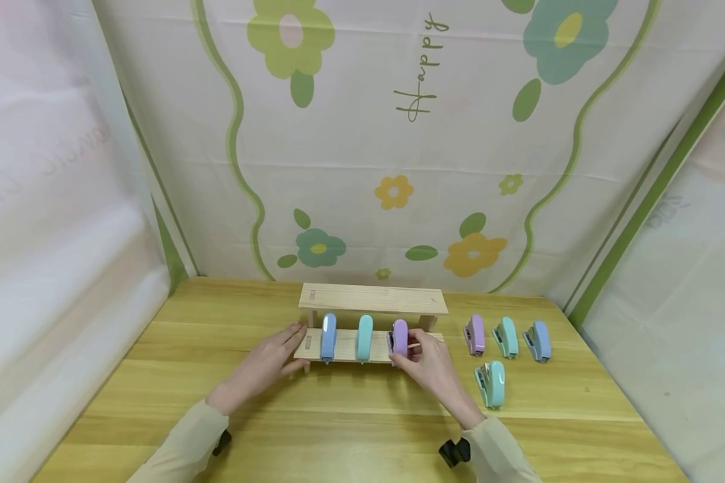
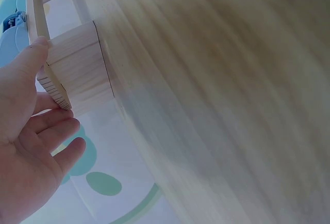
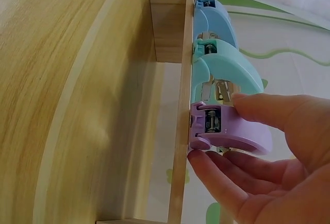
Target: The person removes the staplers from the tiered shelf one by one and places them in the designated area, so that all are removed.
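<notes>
My right hand [image 1: 430, 362] holds a purple stapler [image 1: 400, 337] between thumb and fingers on the lower step of a small wooden rack [image 1: 346, 347]. In the right wrist view, that purple stapler [image 3: 229, 126] has its hinge end at the board's front edge. Left of it on the same step stand a mint-green stapler [image 1: 364, 337] and a blue stapler [image 1: 328, 337]. My left hand [image 1: 272, 355] grips the left end of the lower step; in the left wrist view its thumb [image 2: 32, 56] lies on the board's edge, with fingertips around the end.
The rack's upper step [image 1: 371, 298] rises behind the staplers. On the table [image 1: 350, 429] to the right stand another purple stapler [image 1: 474, 335], a mint-green one [image 1: 506, 337], a blue one [image 1: 539, 341] and, nearer, a second mint-green one [image 1: 491, 384]. Flower-printed cloth [image 1: 338, 147] encloses the table.
</notes>
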A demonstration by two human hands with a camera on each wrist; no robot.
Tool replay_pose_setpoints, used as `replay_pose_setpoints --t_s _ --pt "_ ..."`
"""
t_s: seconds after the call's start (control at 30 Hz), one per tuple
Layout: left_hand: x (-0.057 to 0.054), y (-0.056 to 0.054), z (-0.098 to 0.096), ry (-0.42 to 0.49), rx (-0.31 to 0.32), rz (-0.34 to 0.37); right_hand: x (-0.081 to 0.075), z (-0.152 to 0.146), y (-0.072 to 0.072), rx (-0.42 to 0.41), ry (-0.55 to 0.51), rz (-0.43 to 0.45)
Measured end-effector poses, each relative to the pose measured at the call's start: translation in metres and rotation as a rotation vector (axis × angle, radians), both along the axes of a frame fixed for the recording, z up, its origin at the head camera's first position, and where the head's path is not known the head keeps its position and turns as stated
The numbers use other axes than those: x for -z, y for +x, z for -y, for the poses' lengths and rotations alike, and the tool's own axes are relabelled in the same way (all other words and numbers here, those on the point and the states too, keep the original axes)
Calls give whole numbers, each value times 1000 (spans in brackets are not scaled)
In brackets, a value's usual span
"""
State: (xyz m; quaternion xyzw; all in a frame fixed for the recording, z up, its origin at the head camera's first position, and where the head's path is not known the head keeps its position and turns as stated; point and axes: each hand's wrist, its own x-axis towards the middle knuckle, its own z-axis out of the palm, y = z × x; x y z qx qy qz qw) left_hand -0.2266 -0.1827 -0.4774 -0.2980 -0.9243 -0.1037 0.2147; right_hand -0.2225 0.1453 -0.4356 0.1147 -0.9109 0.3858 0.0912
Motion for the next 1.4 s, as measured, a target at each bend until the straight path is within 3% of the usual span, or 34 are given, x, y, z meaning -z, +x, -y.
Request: replay_pose_setpoints --t_s 0.6,0.87,1.4 --pt "0 -1 -1 14 25 -55 0 -1 1 9 0 -19" --pt "1 -1 -1 2 7 -14 1 -1 3 22 -17 -36" --pt "0 0 -1 12 2 -20 -5 -10 9 59 -17 -34"
